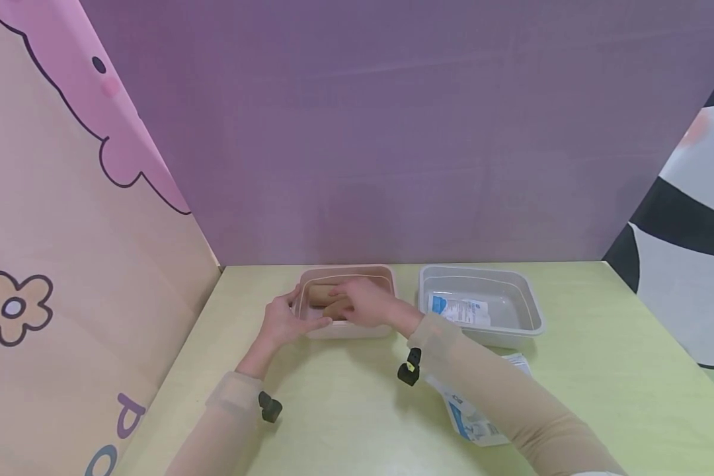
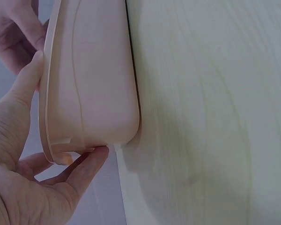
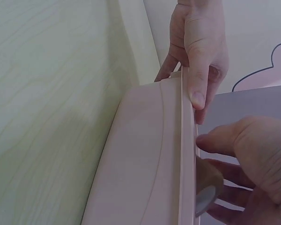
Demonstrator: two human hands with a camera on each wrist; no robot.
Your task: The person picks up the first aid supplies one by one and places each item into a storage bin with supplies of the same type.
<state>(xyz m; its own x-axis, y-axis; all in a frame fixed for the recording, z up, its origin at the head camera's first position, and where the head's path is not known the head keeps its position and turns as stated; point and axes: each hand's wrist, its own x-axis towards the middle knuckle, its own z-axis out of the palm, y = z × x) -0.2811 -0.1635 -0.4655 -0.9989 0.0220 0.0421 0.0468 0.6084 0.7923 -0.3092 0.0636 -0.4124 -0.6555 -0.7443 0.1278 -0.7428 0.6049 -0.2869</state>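
A pink plastic bin stands on the table. My left hand grips its left end, thumb on the front rim and fingers against the outer side wall. Inside the bin lies a brown roll. My right hand reaches over the rim and holds a second brown roll, tilted, in front of the first. In the right wrist view, fingers curl behind this roll, whose pale round end shows. The bin wall hides its lower part.
Right of the pink bin stands a grey bin with a white and blue packet in it. Another white and blue packet lies on the table, partly under my right forearm. A purple panel rises behind the bins.
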